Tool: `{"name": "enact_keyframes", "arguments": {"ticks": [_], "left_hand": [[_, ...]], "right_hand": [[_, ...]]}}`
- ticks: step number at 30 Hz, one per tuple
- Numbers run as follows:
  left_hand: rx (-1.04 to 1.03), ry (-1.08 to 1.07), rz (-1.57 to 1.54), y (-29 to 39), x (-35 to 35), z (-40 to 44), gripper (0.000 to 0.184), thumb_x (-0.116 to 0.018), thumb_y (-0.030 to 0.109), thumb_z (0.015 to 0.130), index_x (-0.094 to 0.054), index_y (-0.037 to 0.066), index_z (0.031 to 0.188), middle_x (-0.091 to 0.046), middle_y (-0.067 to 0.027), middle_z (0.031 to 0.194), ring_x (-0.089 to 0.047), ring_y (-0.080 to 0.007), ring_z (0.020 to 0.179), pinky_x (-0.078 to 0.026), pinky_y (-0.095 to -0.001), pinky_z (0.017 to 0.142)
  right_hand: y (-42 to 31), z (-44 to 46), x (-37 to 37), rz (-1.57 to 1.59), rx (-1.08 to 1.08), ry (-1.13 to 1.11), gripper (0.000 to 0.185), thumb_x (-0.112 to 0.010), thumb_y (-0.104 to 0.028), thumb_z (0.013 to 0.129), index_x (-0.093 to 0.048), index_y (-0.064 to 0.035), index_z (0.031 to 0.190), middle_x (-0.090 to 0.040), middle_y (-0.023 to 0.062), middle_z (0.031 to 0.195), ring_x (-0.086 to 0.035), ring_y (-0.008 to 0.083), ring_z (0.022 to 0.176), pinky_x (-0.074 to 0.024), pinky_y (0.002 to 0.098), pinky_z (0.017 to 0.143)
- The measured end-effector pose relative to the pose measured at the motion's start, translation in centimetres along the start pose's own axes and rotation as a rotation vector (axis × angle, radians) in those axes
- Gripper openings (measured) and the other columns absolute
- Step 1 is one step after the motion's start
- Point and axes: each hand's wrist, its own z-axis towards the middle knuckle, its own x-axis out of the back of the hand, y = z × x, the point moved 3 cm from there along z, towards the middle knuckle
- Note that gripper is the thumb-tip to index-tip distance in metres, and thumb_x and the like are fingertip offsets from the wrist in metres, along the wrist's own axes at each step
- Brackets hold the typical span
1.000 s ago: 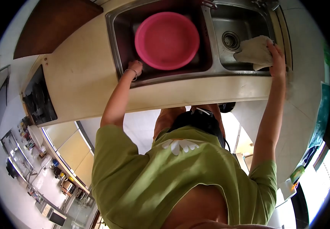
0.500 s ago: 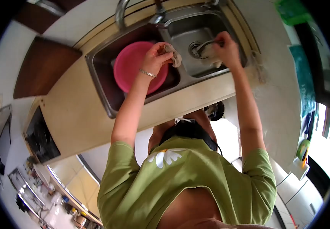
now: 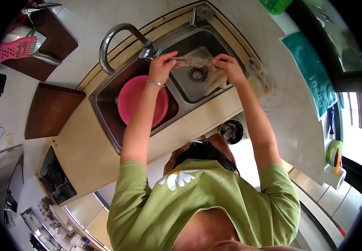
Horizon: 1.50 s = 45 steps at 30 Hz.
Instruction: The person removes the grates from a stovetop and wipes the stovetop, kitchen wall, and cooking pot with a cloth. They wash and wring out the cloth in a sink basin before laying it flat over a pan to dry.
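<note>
A limp, beige, sheer cloth (image 3: 192, 61), perhaps a stocking or mesh, is stretched between my two hands above the right sink bowl (image 3: 188, 90). My left hand (image 3: 163, 67), with a silver bangle at the wrist, pinches one end near the divider between the bowls. On the other side, my right hand (image 3: 230, 70) grips the cloth between thumb and fingers. A loose part of it dangles below my right fingers toward the bowl's front edge. Beneath the stretched strip the round drain (image 3: 197, 74) shows. A pink basin (image 3: 123, 102) sits in the left bowl, partly behind my left forearm.
The curved faucet (image 3: 120, 27) rises behind the left bowl. A pale, stringy translucent bundle (image 3: 262, 81) lies on the counter right of the sink. Below the counter's front edge stands a dark bin (image 3: 231, 131). A pink grater (image 3: 18, 48) hangs at the upper left.
My hands were apart, a crumpled beige piece in the left and a dangling one in the right. Now the cloth spans between them. The camera view has shifted.
</note>
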Motion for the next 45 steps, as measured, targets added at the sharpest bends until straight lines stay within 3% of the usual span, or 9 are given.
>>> {"name": "enact_keyframes", "arguments": {"ticks": [6,10,12,13,15,25,30,35,45], "left_hand": [[-0.132,0.104,0.501,-0.6,0.9,-0.7,0.021,-0.051,-0.002,0.075,-0.061,0.002,0.093,-0.057,-0.0095,0.076,-0.059,-0.0146,0.057,-0.047,-0.0243,0.056],[0.175,0.022,0.596,-2.7,0.1,-0.1,0.019,-0.052,0.000,0.076,-0.058,0.002,0.094,-0.057,-0.0060,0.084,-0.059,-0.0135,0.065,-0.047,-0.0229,0.063],[-0.632,0.107,1.000,-1.2,-1.9,-0.7,0.027,-0.055,0.002,0.075,-0.054,0.004,0.102,-0.058,-0.0058,0.087,-0.059,-0.0143,0.074,-0.047,-0.0235,0.068],[-0.633,0.115,1.001,-0.3,-3.1,-1.0,0.027,-0.055,0.002,0.075,-0.054,0.004,0.102,-0.058,-0.0058,0.087,-0.059,-0.0143,0.074,-0.047,-0.0235,0.068],[-0.381,-0.074,0.423,1.7,-5.5,-1.3,0.031,-0.058,0.003,0.075,-0.050,0.004,0.105,-0.058,-0.0050,0.088,-0.058,-0.0144,0.081,-0.046,-0.0238,0.072],[0.181,-0.015,-0.435,-2.4,-5.7,0.5,0.013,-0.051,0.011,0.082,-0.053,0.002,0.092,-0.058,-0.0070,0.084,-0.059,-0.0176,0.076,-0.049,-0.0286,0.071],[0.200,0.132,-0.413,-3.5,-5.3,0.5,0.009,-0.051,0.012,0.082,-0.052,0.004,0.085,-0.057,-0.0072,0.086,-0.058,-0.0196,0.081,-0.048,-0.0342,0.076],[0.127,0.214,-0.891,-5.7,-3.8,0.2,0.005,-0.047,0.010,0.084,-0.049,0.006,0.085,-0.057,-0.0079,0.090,-0.055,-0.0222,0.090,-0.046,-0.0406,0.079],[-0.062,0.297,-0.857,-4.3,-5.4,1.1,0.006,-0.049,0.011,0.084,-0.048,0.008,0.089,-0.051,-0.0005,0.082,-0.050,-0.0115,0.075,-0.043,-0.0268,0.069]], "right_hand": [[0.2,0.4,1.2,0.186,-0.093,-0.038,0.003,-0.057,-0.006,0.077,-0.056,-0.0046,0.077,-0.055,-0.0001,0.071,-0.051,0.0082,0.067,-0.0403,0.0208,0.062],[0.3,1.0,0.3,0.282,-0.101,-0.090,0.002,-0.056,-0.006,0.079,-0.054,-0.0054,0.079,-0.054,-0.0009,0.074,-0.051,0.0080,0.068,-0.0405,0.0210,0.062],[0.0,1.2,-0.5,0.262,-0.101,-0.115,0.002,-0.056,-0.008,0.079,-0.054,-0.0055,0.079,-0.054,-0.0011,0.074,-0.051,0.0080,0.068,-0.0405,0.0212,0.062],[-0.3,1.3,-0.8,0.244,-0.097,-0.135,0.003,-0.055,-0.009,0.080,-0.054,-0.0057,0.079,-0.054,-0.0013,0.075,-0.051,0.0080,0.069,-0.0405,0.0214,0.062],[-0.6,1.7,-1.4,0.179,-0.102,-0.178,0.005,-0.054,-0.011,0.081,-0.054,-0.0053,0.081,-0.054,-0.0009,0.075,-0.051,0.0086,0.069,-0.0413,0.0224,0.063],[-0.9,1.0,-2.0,0.136,-0.191,-0.169,0.029,-0.056,-0.020,0.082,-0.053,0.0008,0.102,-0.057,0.0038,0.084,-0.055,0.0137,0.078,-0.0441,0.0252,0.072],[0.8,2.3,-0.9,-0.194,-0.040,-0.223,0.017,-0.063,-0.014,0.075,-0.058,-0.0024,0.085,-0.056,0.0014,0.073,-0.050,0.0089,0.071,-0.0395,0.0222,0.068],[1.3,2.3,0.0,0.176,-0.199,-0.137,0.018,-0.058,-0.004,0.074,-0.044,-0.0096,0.064,-0.050,-0.0005,0.064,-0.048,0.0092,0.057,-0.0397,0.0229,0.052],[1.3,2.2,-2.7,0.013,-0.209,-0.191,0.017,-0.058,-0.007,0.075,-0.054,-0.0051,0.092,-0.054,0.0036,0.091,-0.049,0.0092,0.080,-0.0401,0.0224,0.068]]}}
